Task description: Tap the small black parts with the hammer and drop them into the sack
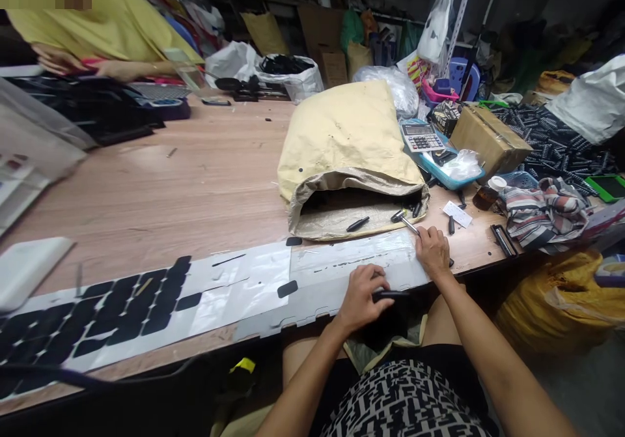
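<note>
My left hand [362, 299] is closed around a slim black handle-like piece [394, 294] at the table's front edge. To its right, my right hand [432, 252] grips a silver-shafted tool with a crosswise head [409, 223], which points at the sack's mouth. A big cream sack [346, 127] lies on its side with its opening towards me. Just inside the lip rest a black pointed piece [358, 224] and other small dark parts. Beneath my hands runs a grey-white board [322, 287].
A white sheet with rows of black rounded patches [161, 294] covers the table's front left. At right are a calculator [422, 137] on a blue tray, a cardboard box [488, 139], a bottle [488, 193] and heaped black parts [561, 147]. A co-worker in yellow [107, 20] sits across.
</note>
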The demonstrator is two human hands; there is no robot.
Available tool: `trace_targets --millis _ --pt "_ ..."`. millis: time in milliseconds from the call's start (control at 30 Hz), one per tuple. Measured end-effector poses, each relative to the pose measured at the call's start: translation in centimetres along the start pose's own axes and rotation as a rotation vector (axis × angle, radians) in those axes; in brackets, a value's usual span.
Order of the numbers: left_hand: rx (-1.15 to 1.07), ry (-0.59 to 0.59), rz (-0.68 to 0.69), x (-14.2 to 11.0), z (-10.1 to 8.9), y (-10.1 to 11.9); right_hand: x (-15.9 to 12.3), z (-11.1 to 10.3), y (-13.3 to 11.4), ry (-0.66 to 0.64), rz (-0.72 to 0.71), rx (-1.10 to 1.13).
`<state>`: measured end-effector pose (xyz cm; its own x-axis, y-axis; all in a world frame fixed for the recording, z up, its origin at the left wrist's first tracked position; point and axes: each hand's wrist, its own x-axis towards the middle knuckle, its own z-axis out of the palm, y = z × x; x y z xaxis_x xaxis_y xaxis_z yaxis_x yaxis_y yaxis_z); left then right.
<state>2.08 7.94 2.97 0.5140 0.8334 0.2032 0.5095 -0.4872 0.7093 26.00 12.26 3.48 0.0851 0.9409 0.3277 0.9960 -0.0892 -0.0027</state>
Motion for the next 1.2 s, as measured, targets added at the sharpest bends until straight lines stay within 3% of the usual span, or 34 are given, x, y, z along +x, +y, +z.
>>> trace_targets --millis 100,200,267,400,433,567,667,767,867,1000,1200 --pt "0.061 0.025 -0.002 -2.0 0.9 1.3 0.0 0.0 -0.1 0.001 0.003 0.009" --pt "0.075 0.051 -0.002 -1.0 0.3 1.2 0.0 -0.1 -0.1 0.005 -0.002 0.007" --pt "0.084 0.121 -0.047 1.3 -1.0 0.1 0.0 -0.1 -0.1 0.005 -0.003 -0.002" --pt "0.18 0.335 -0.278 7.7 -4.0 -3.9 0.0 0.0 -0.1 -0.004 0.004 -0.006" --pt "0.235 0.342 -0.343 9.1 -4.5 -4.9 -0.1 0.0 -0.1 -0.003 0.005 -0.004" --pt "0.34 0.172 -0.507 12.2 -5.5 -7.8 -0.1 0.1 -0.1 0.007 0.006 0.002" --pt "0.319 0.172 -0.453 11.7 -5.3 -7.8 -0.1 0.0 -0.1 -0.002 0.007 0.008" --pt "0.235 0.194 -0.318 9.4 -4.3 -6.2 -0.2 0.0 -0.1 -0.007 0.007 0.007" --pt "0.121 0.115 -0.218 6.7 -2.5 -4.5 -0.3 0.0 -0.2 -0.011 0.003 0.007" --pt "0.089 0.085 -0.2 4.8 -0.7 -3.6 0.0 0.0 0.0 -0.027 0.0 0.011" --pt "0.04 0.116 -0.21 5.1 -0.7 -3.7 -0.5 -1.6 0.1 -0.025 0.013 0.228"
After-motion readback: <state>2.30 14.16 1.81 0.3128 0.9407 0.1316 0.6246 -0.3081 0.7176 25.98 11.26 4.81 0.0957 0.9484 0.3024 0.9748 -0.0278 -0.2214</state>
